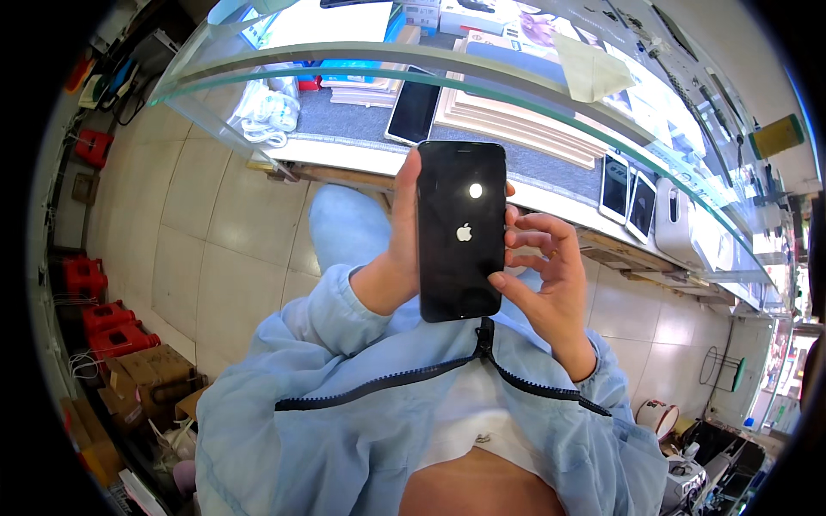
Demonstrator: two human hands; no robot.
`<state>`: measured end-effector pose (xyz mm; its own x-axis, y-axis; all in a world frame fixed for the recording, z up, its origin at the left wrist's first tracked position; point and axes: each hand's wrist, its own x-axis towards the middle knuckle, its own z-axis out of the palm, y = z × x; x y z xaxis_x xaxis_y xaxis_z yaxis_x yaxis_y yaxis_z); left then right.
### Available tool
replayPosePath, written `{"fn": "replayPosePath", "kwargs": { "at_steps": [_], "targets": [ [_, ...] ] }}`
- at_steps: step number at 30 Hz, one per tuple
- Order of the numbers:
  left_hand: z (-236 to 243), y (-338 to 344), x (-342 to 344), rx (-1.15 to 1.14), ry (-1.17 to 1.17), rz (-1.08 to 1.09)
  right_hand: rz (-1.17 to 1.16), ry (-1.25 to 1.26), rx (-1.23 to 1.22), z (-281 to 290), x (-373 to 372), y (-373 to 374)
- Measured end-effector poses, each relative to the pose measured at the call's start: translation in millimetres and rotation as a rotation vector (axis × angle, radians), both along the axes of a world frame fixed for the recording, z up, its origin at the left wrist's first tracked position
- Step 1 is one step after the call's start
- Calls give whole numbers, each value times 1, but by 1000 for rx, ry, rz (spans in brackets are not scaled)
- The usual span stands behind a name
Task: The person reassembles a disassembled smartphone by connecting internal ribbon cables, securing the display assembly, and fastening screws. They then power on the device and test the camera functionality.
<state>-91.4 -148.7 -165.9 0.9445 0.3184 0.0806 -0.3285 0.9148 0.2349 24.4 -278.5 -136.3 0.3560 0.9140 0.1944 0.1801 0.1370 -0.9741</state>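
Observation:
A black smartphone (460, 262) is held upright above my lap, its dark screen showing a small white logo and a round glare. My left hand (393, 245) grips its left side, with the thumb along that edge and fingertips curled round from behind. My right hand (551, 288) is at the lower right edge, its bent fingers against the side and thumb on the lower corner. Beyond the phone, another phone (411, 108) with a white rim lies inside the glass display counter (323, 129).
The counter holds stacked boards (516, 129), bagged white cables (267, 110) and two phones (613, 185) beside a white device (673, 219). Red plastic items (112, 331) and cardboard boxes (151, 383) line the left floor. Assorted items (688, 473) crowd the lower right.

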Motion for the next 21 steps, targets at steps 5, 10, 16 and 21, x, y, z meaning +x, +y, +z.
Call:
{"fn": "replayPosePath", "kwargs": {
  "at_steps": [5,10,16,21],
  "targets": [
    [28,-4,-5,32,2,40,50,-103,80,11,8,4],
    [67,-2,-2,187,104,72,103,-215,251,33,22,11],
    [113,18,10,268,82,1,152,-448,357,66,50,25],
    [145,46,36,416,94,59,85,-562,300,103,84,45]
  ]
}}
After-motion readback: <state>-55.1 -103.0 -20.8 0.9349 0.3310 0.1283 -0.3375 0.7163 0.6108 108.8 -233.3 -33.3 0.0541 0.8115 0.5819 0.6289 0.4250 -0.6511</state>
